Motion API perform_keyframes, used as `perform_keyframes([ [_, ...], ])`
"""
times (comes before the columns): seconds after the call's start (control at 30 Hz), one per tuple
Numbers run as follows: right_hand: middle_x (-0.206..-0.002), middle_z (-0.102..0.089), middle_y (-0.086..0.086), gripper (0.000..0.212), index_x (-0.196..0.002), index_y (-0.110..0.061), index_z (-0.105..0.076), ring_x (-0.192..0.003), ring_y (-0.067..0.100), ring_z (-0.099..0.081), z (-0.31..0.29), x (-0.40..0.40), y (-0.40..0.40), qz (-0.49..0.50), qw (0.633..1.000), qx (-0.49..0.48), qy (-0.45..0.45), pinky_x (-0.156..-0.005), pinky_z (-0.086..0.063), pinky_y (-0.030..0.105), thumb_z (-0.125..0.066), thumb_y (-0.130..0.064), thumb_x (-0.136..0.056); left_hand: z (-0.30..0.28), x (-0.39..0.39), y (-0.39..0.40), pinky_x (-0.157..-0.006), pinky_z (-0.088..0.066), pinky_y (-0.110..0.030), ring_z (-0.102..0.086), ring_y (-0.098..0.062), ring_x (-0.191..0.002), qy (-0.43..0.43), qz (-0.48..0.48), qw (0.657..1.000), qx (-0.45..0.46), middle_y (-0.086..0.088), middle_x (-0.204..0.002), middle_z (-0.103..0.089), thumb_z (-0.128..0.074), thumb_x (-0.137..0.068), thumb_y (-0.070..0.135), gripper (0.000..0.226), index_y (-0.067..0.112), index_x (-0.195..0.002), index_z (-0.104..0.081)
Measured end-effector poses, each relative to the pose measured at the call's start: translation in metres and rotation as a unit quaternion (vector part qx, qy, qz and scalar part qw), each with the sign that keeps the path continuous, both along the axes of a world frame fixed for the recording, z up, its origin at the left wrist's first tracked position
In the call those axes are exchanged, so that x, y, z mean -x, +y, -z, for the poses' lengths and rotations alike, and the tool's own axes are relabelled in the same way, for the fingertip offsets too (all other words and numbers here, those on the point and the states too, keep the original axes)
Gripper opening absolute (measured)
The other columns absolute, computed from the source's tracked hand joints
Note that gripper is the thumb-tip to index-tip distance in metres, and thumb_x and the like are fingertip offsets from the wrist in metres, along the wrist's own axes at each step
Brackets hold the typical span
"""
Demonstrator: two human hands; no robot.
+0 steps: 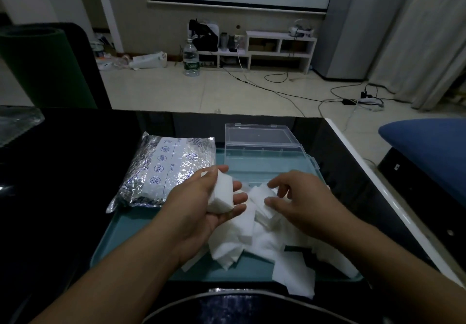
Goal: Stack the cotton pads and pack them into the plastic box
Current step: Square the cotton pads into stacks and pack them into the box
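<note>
A neat stack of white cotton pads (pixel 222 193) lies in the palm of my left hand (pixel 201 205), thumb on top and fingers curled under it. My right hand (pixel 300 197) hovers just to the right and pinches a few loose pads (pixel 264 202) between thumb and fingers. Below both hands a loose heap of cotton pads (pixel 262 245) spreads over the teal tray (pixel 131 233). The clear plastic box (pixel 264 157) stands at the tray's far side, its lid open toward the back; I cannot tell whether anything lies inside.
A silvery foil bag of pads (pixel 164 172) lies on the tray's left part. The tray rests on a black glossy table (pixel 63 185) with a white right edge. One pad (pixel 295 278) hangs over the tray's near rim. A blue seat (pixel 428 147) is at right.
</note>
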State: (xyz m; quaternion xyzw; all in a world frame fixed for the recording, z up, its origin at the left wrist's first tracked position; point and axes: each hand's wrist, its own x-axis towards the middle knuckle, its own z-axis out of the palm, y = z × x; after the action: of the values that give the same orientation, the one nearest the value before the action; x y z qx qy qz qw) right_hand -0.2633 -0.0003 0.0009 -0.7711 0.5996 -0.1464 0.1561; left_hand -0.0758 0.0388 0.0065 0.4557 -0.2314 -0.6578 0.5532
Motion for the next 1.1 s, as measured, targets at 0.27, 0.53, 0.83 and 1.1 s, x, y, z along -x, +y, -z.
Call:
perform_keyframes([
  [0.27,-0.071,-0.069,-0.001,0.003,-0.085,-0.015,-0.071,-0.06,0.008,-0.059,-0.03,-0.005,0.007,0.063,0.936,-0.12,-0.326,-0.057,-0.048,0.021,-0.071,-0.018,-0.085,0.0,0.0,-0.003,-0.058,-0.059,-0.036,-0.072,-0.026,-0.071,-0.022,-0.012,1.0,0.017,-0.021,-0.102,-0.068,-0.041,-0.104,0.025,0.024,0.013,-0.109,-0.062],
  [0.53,-0.061,-0.065,0.006,0.012,-0.082,-0.002,-0.068,-0.042,0.003,-0.05,-0.019,-0.035,0.029,0.099,0.883,-0.138,-0.438,-0.042,-0.04,0.015,-0.077,-0.009,-0.079,0.001,0.014,0.004,-0.068,-0.061,-0.042,-0.068,-0.03,-0.093,0.0,0.005,0.999,0.031,-0.019,-0.111,-0.065,-0.043,-0.103,0.021,0.026,0.009,-0.109,-0.065],
  [0.83,-0.078,-0.074,0.004,0.014,-0.08,0.005,-0.064,-0.041,0.0,-0.053,-0.008,-0.05,0.031,0.131,0.839,-0.139,-0.509,-0.041,-0.041,0.018,-0.075,-0.004,-0.08,0.005,0.015,0.005,-0.078,-0.059,-0.045,-0.072,-0.03,-0.096,-0.002,0.015,0.998,0.055,-0.023,-0.11,-0.069,-0.044,-0.102,0.022,0.026,0.014,-0.111,-0.067],
  [1.1,-0.065,-0.068,-0.006,0.021,-0.068,-0.022,-0.069,-0.062,0.007,-0.063,0.001,-0.04,0.02,0.057,0.953,0.041,-0.295,-0.063,-0.053,0.036,-0.069,-0.035,-0.084,0.001,0.008,0.0,-0.066,-0.061,-0.039,-0.073,-0.029,-0.085,0.013,-0.018,0.999,0.043,-0.024,-0.105,-0.068,-0.044,-0.103,0.02,0.023,0.01,-0.11,-0.063],
])
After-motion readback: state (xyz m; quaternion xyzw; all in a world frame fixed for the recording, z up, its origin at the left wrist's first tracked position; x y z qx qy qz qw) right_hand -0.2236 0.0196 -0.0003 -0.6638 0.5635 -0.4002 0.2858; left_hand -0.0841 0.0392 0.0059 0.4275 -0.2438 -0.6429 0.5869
